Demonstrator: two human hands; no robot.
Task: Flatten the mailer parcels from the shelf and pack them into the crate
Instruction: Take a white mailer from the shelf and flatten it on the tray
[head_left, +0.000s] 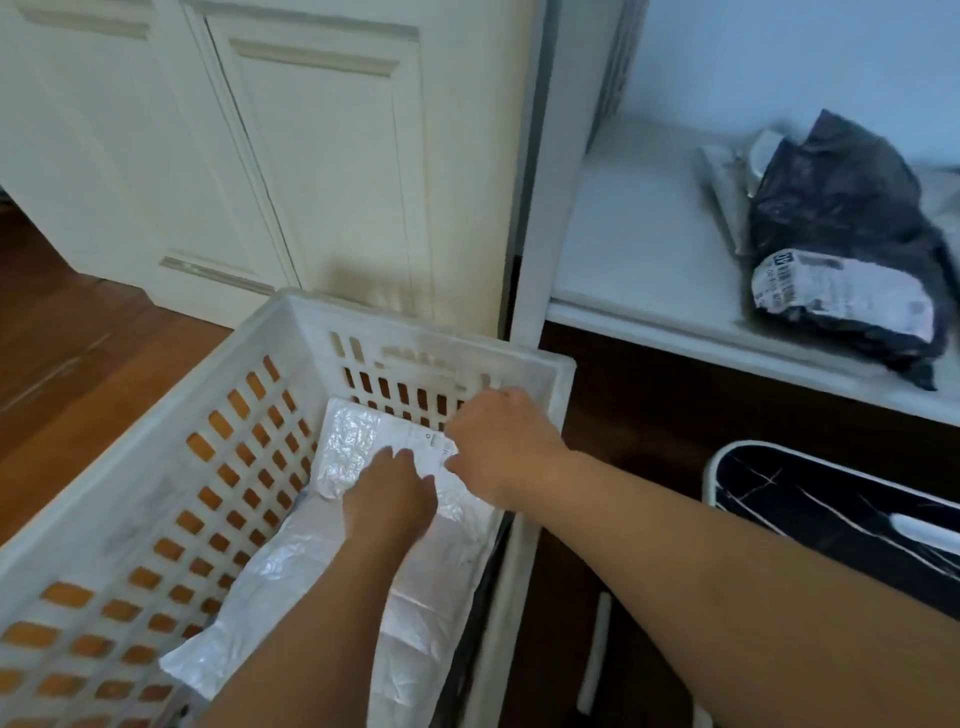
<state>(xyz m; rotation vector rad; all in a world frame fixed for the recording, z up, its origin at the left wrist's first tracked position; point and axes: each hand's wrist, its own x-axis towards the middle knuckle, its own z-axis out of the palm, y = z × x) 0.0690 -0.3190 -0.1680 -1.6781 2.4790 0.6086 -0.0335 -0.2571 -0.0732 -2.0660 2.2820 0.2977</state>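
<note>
**Presently: white mailer being pressed flat in crate**

Landmark: the white slatted crate (130, 499), stood on a wooden floor.

Item 1. A white mailer (348, 447) was found lying inside the crate, toward its far right corner, on top of other pale, crinkled mailers (291, 587) spread over the crate's bottom.

Item 2. The left hand (387, 499) was laid palm-down on the white mailer, fingers spread flat; nothing was gripped.

Item 3. The right hand (501, 441) was set at the mailer's far edge, against the crate's far wall. Its fingers were curled under and hidden, so whether anything was pinched could not be told.

Item 4. A dark mailer parcel (841, 244) with a white label was seen on the white shelf (639, 249), up and to the right of the crate, still puffed. A pale packet (722, 182) lay just behind it.

Step judged: packing and smoothing inside the crate. Next move judged: both hands to be lifted clear of the crate and the dark parcel reached for, then flattened.
</note>
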